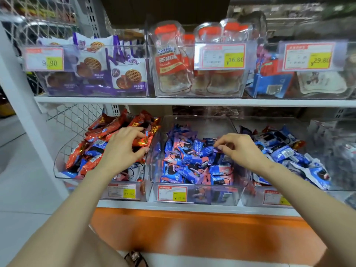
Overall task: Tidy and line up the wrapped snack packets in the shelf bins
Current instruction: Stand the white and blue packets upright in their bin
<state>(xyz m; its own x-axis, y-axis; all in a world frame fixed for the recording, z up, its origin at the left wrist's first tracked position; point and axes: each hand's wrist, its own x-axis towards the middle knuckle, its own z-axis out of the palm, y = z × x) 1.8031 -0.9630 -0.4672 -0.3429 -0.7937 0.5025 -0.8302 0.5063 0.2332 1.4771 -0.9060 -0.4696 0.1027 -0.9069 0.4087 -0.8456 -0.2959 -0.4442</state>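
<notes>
Three clear bins line the lower shelf. The left bin (61,162) holds a heap of red wrapped snack packets (107,128). The middle bin (194,120) holds several blue and pink packets (185,162). The right bin (256,197) holds blue and white packets (289,151). My left hand (123,147) hovers over the red heap with curled fingers touching a red packet near the bin's right wall. My right hand (238,149) is over the middle bin, its fingertips pinching a dark blue packet (211,142) at the top of the pile.
The upper shelf (192,102) carries clear bins of purple cookie packs (127,78), red-capped candy jars (173,60) and blue boxes (273,83), with price tags on the fronts. An orange base panel (192,232) runs below. A white upright post (23,105) stands at the left.
</notes>
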